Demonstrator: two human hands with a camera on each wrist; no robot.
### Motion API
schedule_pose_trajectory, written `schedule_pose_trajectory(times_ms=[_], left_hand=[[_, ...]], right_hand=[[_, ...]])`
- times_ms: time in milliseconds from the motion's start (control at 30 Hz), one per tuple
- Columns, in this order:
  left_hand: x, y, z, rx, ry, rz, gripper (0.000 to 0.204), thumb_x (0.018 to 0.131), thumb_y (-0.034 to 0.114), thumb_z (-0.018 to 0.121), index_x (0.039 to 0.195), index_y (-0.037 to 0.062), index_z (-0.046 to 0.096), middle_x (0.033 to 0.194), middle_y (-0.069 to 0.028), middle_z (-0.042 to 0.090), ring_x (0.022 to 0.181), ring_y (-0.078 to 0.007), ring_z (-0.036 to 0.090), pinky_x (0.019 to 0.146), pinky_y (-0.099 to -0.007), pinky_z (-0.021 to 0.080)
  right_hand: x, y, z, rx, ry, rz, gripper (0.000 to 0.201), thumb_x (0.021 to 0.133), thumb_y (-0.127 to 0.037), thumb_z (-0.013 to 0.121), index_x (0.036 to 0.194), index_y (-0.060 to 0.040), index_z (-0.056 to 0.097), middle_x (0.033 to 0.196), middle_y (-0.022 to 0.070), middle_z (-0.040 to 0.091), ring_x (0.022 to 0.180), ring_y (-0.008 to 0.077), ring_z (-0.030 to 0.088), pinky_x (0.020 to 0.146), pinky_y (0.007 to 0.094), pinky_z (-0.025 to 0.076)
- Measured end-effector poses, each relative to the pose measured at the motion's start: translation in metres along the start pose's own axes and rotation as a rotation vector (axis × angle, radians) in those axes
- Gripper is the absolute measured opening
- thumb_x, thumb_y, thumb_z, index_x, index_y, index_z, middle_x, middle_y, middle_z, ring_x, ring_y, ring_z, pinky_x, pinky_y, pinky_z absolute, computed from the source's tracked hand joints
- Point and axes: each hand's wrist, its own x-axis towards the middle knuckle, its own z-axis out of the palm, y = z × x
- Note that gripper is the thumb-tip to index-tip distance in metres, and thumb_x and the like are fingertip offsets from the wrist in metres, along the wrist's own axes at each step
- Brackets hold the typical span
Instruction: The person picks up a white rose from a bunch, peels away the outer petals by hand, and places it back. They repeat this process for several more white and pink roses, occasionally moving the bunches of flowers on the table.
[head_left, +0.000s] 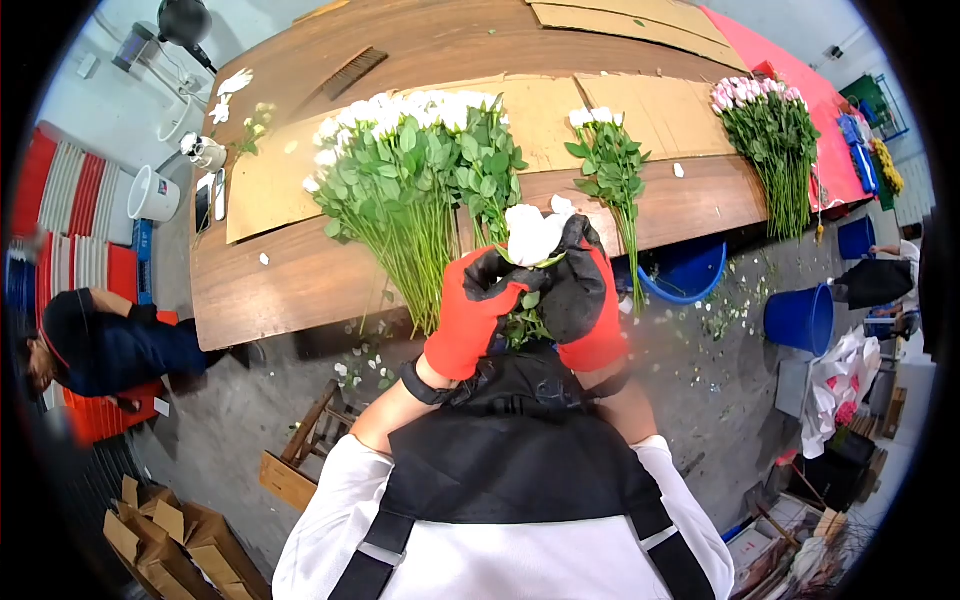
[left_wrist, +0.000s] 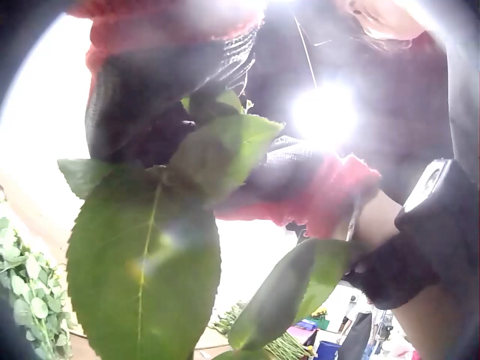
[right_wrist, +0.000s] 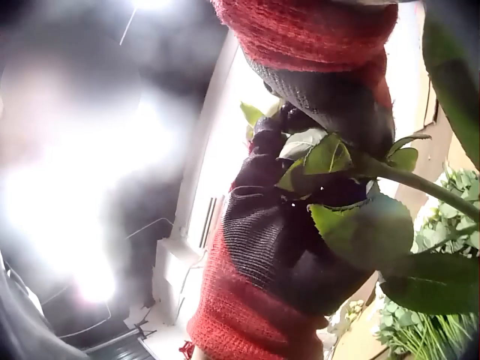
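Observation:
Both hands wear red gloves with black palms and fingers. A white rose (head_left: pixel 533 236) is held upright in front of the chest, close to the table's front edge. My left hand (head_left: pixel 478 295) grips it just beneath the bloom, fingers curled around its base. At the bloom's right side, my right hand (head_left: pixel 580 285) has thumb and fingers pinched on an outer petal (head_left: pixel 562 206). Green leaves (left_wrist: pixel 142 262) hang below the hands in the left wrist view. The rose's stem (right_wrist: pixel 420 184) runs away from the gloves in the right wrist view.
On the wooden table (head_left: pixel 260 300) lie a large bunch of white roses (head_left: pixel 400 150), a small white bunch (head_left: pixel 610 160), pink roses (head_left: pixel 765 130), cardboard (head_left: pixel 540 120) and a brush (head_left: pixel 355 72). A blue tub (head_left: pixel 685 275) stands below the edge. Another person (head_left: pixel 110 335) is at left.

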Motion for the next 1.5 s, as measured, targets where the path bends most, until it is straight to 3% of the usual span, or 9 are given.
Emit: schedule_pose_trajectory(times_ms=[333, 433, 500, 600, 733, 1167, 1267, 1367, 1500], left_hand=[[0.003, -0.007, -0.009, -0.182, 0.015, -0.005, 0.027, 0.082, -0.003, 0.063, 0.108, -0.0020, 0.063, 0.097, -0.0073, 0.068, 0.086, -0.0135, 0.064, 0.079, -0.0286, 0.051], [0.007, 0.013, 0.002, -0.080, 0.205, 0.074, 0.023, 0.080, -0.004, 0.065, 0.103, -0.0025, 0.065, 0.094, -0.0062, 0.069, 0.084, -0.0118, 0.063, 0.079, -0.0263, 0.050], [0.010, 0.008, -0.003, -0.060, 0.230, 0.130, 0.025, 0.079, -0.005, 0.067, 0.103, -0.0019, 0.064, 0.094, -0.0059, 0.069, 0.083, -0.0117, 0.063, 0.078, -0.0263, 0.050], [0.011, 0.001, -0.003, 0.042, 0.286, 0.139, 0.032, 0.075, -0.005, 0.072, 0.104, -0.0007, 0.061, 0.088, -0.0048, 0.066, 0.080, -0.0114, 0.061, 0.075, -0.0257, 0.049], [0.007, -0.001, 0.002, 0.323, 0.347, 0.213, 0.038, 0.071, -0.004, 0.074, 0.105, -0.0007, 0.058, 0.078, -0.0039, 0.060, 0.075, -0.0117, 0.058, 0.068, -0.0259, 0.047], [0.002, 0.001, 0.004, 0.031, 0.244, 0.064, 0.020, 0.080, 0.003, 0.068, 0.100, -0.0018, 0.063, 0.087, -0.0023, 0.067, 0.076, -0.0078, 0.058, 0.070, -0.0245, 0.047], [0.010, 0.002, -0.001, -0.066, 0.215, 0.046, 0.021, 0.082, 0.002, 0.066, 0.103, -0.0027, 0.064, 0.093, -0.0020, 0.067, 0.083, -0.0083, 0.059, 0.078, -0.0250, 0.047], [0.012, 0.004, -0.007, -0.040, 0.190, 0.047, 0.027, 0.083, 0.001, 0.064, 0.109, -0.0032, 0.063, 0.097, -0.0034, 0.067, 0.090, -0.0097, 0.060, 0.083, -0.0258, 0.047], [0.010, 0.004, 0.002, 0.030, 0.182, 0.082, 0.024, 0.081, -0.002, 0.063, 0.105, -0.0030, 0.062, 0.093, -0.0047, 0.066, 0.087, -0.0104, 0.060, 0.080, -0.0258, 0.047]], right_hand=[[0.010, -0.002, -0.022, 0.131, -0.064, -0.118, 0.032, 0.096, -0.037, 0.054, 0.101, -0.0055, 0.054, 0.097, 0.0053, 0.058, 0.092, 0.0213, 0.056, 0.091, 0.0381, 0.044], [0.019, -0.021, -0.038, 0.073, -0.527, -0.334, 0.035, 0.088, -0.035, 0.061, 0.092, -0.0010, 0.055, 0.097, 0.0129, 0.059, 0.098, 0.0271, 0.057, 0.097, 0.0417, 0.042], [0.015, -0.037, -0.037, -0.506, -0.485, -0.570, 0.027, 0.077, -0.019, 0.065, 0.093, 0.0023, 0.060, 0.101, 0.0156, 0.060, 0.100, 0.0268, 0.058, 0.095, 0.0394, 0.043], [-0.006, -0.042, -0.011, -0.704, -0.178, -0.509, 0.037, 0.068, 0.007, 0.061, 0.105, 0.0016, 0.062, 0.110, 0.0118, 0.061, 0.106, 0.0242, 0.057, 0.094, 0.0347, 0.044], [-0.008, -0.028, 0.012, -1.092, -0.107, -0.592, 0.037, 0.068, 0.000, 0.077, 0.102, -0.0014, 0.065, 0.108, 0.0103, 0.062, 0.100, 0.0256, 0.058, 0.092, 0.0352, 0.044], [-0.001, 0.009, -0.015, -0.098, 0.122, -0.139, 0.028, 0.085, 0.003, 0.060, 0.113, 0.0008, 0.060, 0.110, 0.0073, 0.062, 0.100, 0.0180, 0.059, 0.087, 0.0289, 0.047], [0.003, -0.006, -0.025, -0.057, -0.125, -0.257, 0.027, 0.092, -0.020, 0.055, 0.109, 0.0004, 0.061, 0.104, 0.0127, 0.066, 0.104, 0.0214, 0.058, 0.092, 0.0355, 0.045], [0.009, -0.032, -0.025, -0.579, -0.396, -0.617, 0.031, 0.087, -0.025, 0.058, 0.104, 0.0000, 0.065, 0.105, 0.0139, 0.065, 0.107, 0.0280, 0.056, 0.097, 0.0405, 0.041], [0.000, -0.048, 0.010, -1.005, -0.185, -0.560, 0.035, 0.073, 0.002, 0.071, 0.107, -0.0014, 0.067, 0.111, 0.0125, 0.062, 0.110, 0.0249, 0.055, 0.096, 0.0346, 0.042]])
